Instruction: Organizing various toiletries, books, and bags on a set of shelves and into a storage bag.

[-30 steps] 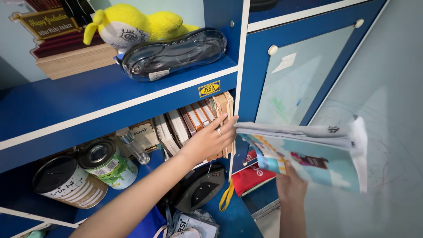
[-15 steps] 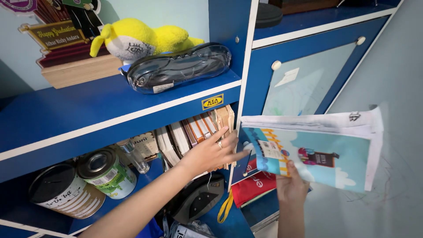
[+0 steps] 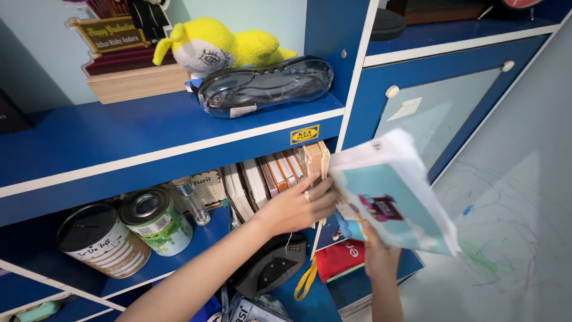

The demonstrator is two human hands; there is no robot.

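My left hand [image 3: 298,206], with a ring on one finger, presses flat against the row of upright books [image 3: 268,176] on the lower blue shelf, fingers spread at their right end. My right hand [image 3: 378,253] grips from below a stack of thin books [image 3: 390,194] with a light blue cover. The stack is tilted, and its left edge sits close to my left fingers and the shelf's white divider [image 3: 351,101].
Two round tins [image 3: 125,229] and a small glass bottle [image 3: 192,200] stand left of the books. A dark clear case [image 3: 265,86], a yellow plush toy [image 3: 220,45] and a wooden plaque [image 3: 128,74] sit on the upper shelf. A red bag [image 3: 339,259] lies below.
My right hand has swung the stack of thin books left and tilted it, bringing its edge up beside the shelved books. My left hand stays on the row of books.
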